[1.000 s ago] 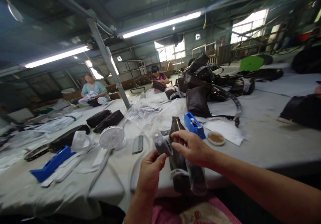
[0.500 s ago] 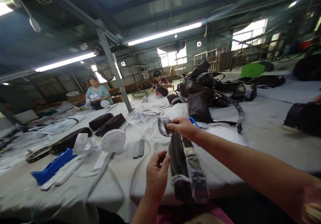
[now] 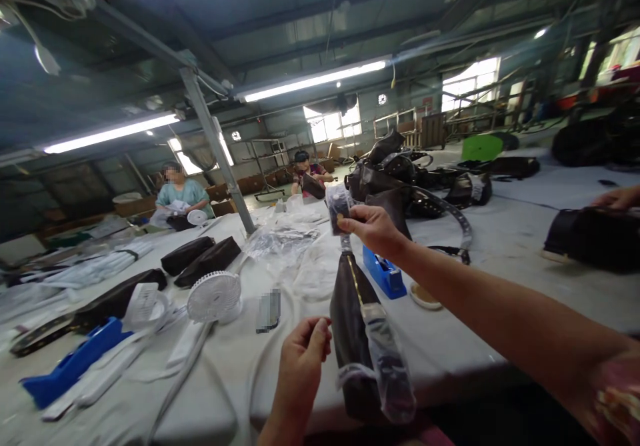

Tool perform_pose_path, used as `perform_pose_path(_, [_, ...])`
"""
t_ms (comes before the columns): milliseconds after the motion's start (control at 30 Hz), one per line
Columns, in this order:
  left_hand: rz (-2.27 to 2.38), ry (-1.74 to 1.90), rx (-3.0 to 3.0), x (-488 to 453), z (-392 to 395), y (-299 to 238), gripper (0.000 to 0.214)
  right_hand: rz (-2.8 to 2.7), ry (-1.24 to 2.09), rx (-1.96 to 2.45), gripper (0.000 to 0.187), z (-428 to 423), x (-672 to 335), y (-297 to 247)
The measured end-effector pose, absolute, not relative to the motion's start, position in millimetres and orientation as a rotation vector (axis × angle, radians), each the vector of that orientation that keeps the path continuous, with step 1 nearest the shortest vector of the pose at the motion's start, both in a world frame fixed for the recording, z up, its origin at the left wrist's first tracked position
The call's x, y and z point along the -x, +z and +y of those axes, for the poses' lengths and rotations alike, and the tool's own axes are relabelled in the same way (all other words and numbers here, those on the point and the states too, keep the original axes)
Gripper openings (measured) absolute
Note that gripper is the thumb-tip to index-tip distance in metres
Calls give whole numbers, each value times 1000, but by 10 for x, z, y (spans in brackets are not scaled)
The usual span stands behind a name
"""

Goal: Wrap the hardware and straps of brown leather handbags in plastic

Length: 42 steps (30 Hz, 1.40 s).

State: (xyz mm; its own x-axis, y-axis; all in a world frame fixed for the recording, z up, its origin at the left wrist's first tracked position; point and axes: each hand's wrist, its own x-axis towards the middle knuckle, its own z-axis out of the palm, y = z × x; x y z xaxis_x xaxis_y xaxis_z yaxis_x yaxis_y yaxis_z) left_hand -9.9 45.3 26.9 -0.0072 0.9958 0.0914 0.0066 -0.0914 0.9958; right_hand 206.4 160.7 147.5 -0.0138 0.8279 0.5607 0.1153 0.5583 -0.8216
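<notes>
In front of me lies a dark brown bag [image 3: 347, 316] with a gold zipper, its far end pointing away. A plastic-wrapped strap section [image 3: 389, 363] rests along its near right side. My right hand [image 3: 373, 227] pinches the other, wrapped part of the bag strap [image 3: 339, 207] between thumb and fingers, raised above the bag's far end. Close to the bag's left side is my left hand [image 3: 303, 356], fingers curled and thumb pressed against them. Whatever it may hold is too small to make out. A blue tape dispenser [image 3: 385, 276] stands just right of the bag.
A roll of tape [image 3: 425, 296] lies under my right forearm. Left are a white fan [image 3: 215, 296], another blue dispenser [image 3: 75, 366] and brown bags [image 3: 210, 263]. A bag pile [image 3: 380, 179] lies beyond. Co-workers [image 3: 183, 196] sit across; another person's hand [image 3: 620, 199] touches a dark bag.
My right hand has lifted the wrapped strap part up and away from the bag, and the strap stands straighter. The left thumb has closed toward its fingers. The view has shifted slightly.
</notes>
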Motion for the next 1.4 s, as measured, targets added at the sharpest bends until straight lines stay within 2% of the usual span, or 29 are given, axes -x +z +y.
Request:
perform_pose_path(133, [1030, 1350, -1283, -17, 495, 630, 45, -1891, 375, 713, 28, 1040, -2036, 1381])
perform_pose_path(300, [808, 1340, -1327, -101, 552, 945, 44, -2129, 51, 524, 38, 785, -2060, 1241])
perform_pose_path(533, [721, 1124, -1053, -100, 553, 1004, 43, -2310, -196, 428, 30, 807, -2076, 1067])
perform_pose_path(633, [778, 1132, -971, -125, 547, 939, 41, -2361, -196, 421, 28, 827, -2078, 950])
perform_pose_path(733, [856, 1257, -1017, -147, 521, 829, 37, -2325, 146, 498, 24, 838, -2099, 902])
perform_pose_path(867, [1050, 1469, -1366, -182, 421, 700, 25, -1945, 1125, 688, 32, 808, -2082, 955])
perform_pose_path(933, [1081, 1521, -1549, -212, 361, 654, 17, -1670, 1505, 771, 36, 776, -2027, 980])
perform_pose_path(1033, [1069, 1570, -1660, -227, 309, 590, 15, -1400, 1631, 853, 32, 722, -1923, 971])
perform_pose_path(1133, [1024, 1491, -1650, -149, 345, 555, 16, -1501, 1382, 840, 24, 677, -1872, 929])
perform_pose_path(1200, [907, 1372, -1492, -66, 414, 574, 29, -1733, 1066, 758, 19, 665, -1880, 894])
perform_pose_path(1300, [769, 1218, -1117, 16, 529, 665, 43, -2073, 553, 572, 22, 702, -1921, 823])
perform_pose_path(1400, [774, 1146, -963, 4, 594, 747, 40, -2259, 126, 455, 26, 787, -1957, 752])
